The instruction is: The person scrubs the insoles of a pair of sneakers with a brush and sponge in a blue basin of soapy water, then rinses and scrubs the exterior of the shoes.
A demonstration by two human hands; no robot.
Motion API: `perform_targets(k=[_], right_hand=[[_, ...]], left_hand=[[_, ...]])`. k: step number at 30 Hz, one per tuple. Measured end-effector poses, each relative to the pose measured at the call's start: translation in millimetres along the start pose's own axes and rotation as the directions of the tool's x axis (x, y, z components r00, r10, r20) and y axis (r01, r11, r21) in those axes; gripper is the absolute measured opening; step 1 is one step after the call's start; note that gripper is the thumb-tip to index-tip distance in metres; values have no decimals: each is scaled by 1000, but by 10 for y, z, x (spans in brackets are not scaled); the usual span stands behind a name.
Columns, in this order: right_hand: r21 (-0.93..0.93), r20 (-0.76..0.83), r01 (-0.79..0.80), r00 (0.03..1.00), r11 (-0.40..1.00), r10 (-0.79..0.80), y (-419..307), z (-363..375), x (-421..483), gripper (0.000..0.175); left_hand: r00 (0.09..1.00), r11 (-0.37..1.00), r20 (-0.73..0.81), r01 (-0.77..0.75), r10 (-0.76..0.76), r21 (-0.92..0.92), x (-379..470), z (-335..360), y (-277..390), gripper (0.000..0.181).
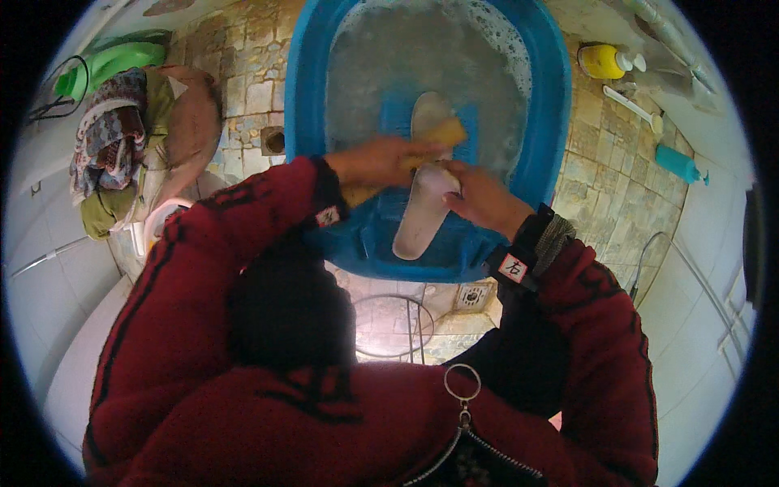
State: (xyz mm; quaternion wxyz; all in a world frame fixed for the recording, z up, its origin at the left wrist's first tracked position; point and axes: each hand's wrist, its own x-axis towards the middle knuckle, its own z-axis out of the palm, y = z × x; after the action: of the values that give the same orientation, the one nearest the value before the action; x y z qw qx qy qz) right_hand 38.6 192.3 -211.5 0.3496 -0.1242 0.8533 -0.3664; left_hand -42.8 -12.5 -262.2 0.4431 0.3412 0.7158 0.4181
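Note:
A large blue plastic tub (551, 122) of grey, foamy water lies before me. My right hand (487, 198) grips a pale shoe insole (420, 225) at its upper end, thumb on top; its other end points down toward the tub's near rim. My left hand (377, 161) is closed on a yellowish object (444, 134), probably a scrubbing brush or block, blurred, whose far end sticks out past the fingers. Beneath and beyond that, a second pale insole (429, 109) rests against a blue ribbed washboard part (395, 115) of the tub.
Left on the tiled floor are a reddish basin (195, 122) with clothes (115, 134) heaped over it, a green basin (128, 61) and a drain hole (275, 141). Right stand a yellow pump bottle (599, 61), a white-handled brush (630, 108) and a teal bottle (677, 163). A round wire-framed stool (392, 325) is below.

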Motion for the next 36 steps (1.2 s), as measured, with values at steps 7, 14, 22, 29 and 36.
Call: perform_targets(k=[7,14,22,29,36], right_hand=[[24,-3,-31,1000,999,31,-44,-34,16,45],[-50,49,-41,998,998,43,-56,-27,-2,45],[-31,-50,36,998,999,-37,69,52,15,48],[-15,19,-21,1000,1000,21,20,34,-15,50],[85,-54,130,991,988,-125,-2,0,-20,52]], left_hand=[[980,995,-179,78,-87,-56,109,-237,41,63],[989,942,-150,54,-4,330,140,-74,-397,66],[851,900,-525,224,7,374,227,-449,-1262,66],[995,998,-89,40,-44,-55,-269,-33,-18,68],[937,944,-115,331,-330,-12,-108,-119,55,80]])
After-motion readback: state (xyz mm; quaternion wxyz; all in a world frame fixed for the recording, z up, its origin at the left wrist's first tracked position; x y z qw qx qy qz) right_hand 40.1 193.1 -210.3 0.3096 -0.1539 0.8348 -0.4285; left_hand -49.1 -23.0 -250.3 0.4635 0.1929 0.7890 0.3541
